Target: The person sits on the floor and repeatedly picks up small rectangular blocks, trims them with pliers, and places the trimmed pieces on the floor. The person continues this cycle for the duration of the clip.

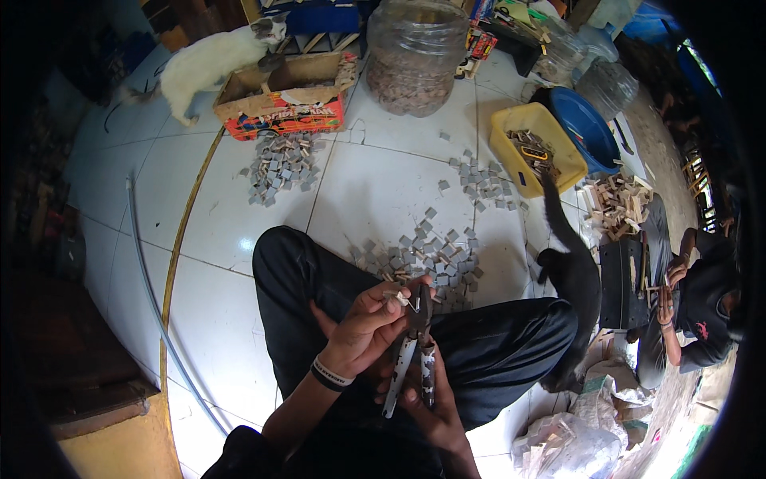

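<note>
In hands [437,417]: metal pliers [419,318], mottled handles [400,375], small pale piece [396,298].

The boldest print stands on the front of the red box [285,118]: a line of big dark lettering over a picture. The red packet [479,43] carries print in light and dark colours, too small to make out. Below the left hand [363,331], the black-and-white wristband [333,374] bears a row of small characters (bent round the wrist, so hard to follow). A co-worker's dark shirt [714,315] has a red print; whether letters or a figure, I cannot tell.
</note>
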The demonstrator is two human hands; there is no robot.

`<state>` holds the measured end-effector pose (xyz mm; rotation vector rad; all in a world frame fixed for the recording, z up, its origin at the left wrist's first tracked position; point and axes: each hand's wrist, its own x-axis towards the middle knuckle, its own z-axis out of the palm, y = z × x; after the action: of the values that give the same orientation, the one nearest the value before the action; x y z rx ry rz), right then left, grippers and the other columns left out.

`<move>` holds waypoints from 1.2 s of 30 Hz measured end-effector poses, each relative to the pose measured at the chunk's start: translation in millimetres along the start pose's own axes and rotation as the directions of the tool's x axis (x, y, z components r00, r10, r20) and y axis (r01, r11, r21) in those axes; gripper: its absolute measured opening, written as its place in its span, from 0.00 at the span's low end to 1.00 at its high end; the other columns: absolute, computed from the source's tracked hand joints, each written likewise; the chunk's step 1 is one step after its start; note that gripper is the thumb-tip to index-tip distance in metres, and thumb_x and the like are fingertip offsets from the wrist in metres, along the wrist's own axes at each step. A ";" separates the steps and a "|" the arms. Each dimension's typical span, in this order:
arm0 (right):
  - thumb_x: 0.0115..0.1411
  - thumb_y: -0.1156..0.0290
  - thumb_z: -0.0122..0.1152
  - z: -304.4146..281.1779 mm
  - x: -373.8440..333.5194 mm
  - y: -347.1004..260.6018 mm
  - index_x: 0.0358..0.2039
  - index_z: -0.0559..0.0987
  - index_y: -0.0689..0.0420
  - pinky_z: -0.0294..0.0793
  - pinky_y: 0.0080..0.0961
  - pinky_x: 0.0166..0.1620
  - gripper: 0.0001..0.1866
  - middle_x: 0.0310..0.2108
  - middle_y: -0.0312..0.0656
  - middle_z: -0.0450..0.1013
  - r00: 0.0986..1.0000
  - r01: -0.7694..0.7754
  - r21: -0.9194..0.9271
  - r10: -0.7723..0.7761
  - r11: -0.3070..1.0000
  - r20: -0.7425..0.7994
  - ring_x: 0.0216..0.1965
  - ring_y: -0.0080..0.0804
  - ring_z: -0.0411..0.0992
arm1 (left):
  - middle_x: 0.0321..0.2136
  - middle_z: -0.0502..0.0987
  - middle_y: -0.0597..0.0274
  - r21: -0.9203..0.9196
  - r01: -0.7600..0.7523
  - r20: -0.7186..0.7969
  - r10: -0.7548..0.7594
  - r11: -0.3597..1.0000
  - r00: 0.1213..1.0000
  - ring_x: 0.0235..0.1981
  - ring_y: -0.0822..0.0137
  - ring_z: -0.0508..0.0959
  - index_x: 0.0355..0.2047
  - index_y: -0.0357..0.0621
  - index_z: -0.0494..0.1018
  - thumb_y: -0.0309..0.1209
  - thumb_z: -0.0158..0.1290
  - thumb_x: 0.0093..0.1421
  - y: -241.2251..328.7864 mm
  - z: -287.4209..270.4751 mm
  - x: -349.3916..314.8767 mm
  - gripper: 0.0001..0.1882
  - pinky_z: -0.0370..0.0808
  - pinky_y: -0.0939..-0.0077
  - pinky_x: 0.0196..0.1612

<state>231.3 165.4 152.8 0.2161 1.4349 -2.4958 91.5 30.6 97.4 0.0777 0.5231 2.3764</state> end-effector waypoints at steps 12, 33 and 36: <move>0.78 0.59 0.50 -1.7 -4.8 46.3 0.45 0.75 0.59 0.73 0.27 0.44 0.15 0.35 0.38 0.74 0.915 -0.393 -0.028 0.388 0.919 -0.111 0.39 0.25 0.72 | 0.64 0.73 0.46 0.099 0.109 -0.070 -0.103 0.989 0.992 0.66 0.53 0.73 0.46 0.42 0.75 0.30 0.65 0.65 -6.1 -10.1 -1.9 0.13 0.73 0.57 0.70; 0.58 0.72 0.63 -163.5 -214.8 -59.8 0.52 0.83 0.56 0.81 0.49 0.52 0.19 0.45 0.54 0.81 0.110 -0.513 -0.442 0.454 -0.736 -0.884 0.47 0.54 0.81 | 0.50 0.83 0.57 0.429 0.274 -0.231 -0.188 0.861 0.955 0.50 0.68 0.82 0.48 0.45 0.78 0.36 0.58 0.72 -19.7 -18.9 45.5 0.10 0.78 0.72 0.53; 0.60 0.72 0.62 -179.0 -153.8 -37.4 0.55 0.80 0.56 0.80 0.50 0.53 0.21 0.48 0.56 0.79 0.108 -0.454 -0.571 0.594 -0.684 -0.797 0.49 0.56 0.80 | 0.48 0.83 0.62 0.428 0.256 -0.199 -0.185 0.867 0.962 0.49 0.72 0.82 0.47 0.45 0.78 0.37 0.59 0.72 -2.6 -22.6 36.0 0.10 0.78 0.76 0.52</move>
<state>368.0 360.4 132.5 0.5126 1.5165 0.1211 61.4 47.7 72.6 0.0408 1.0944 2.0038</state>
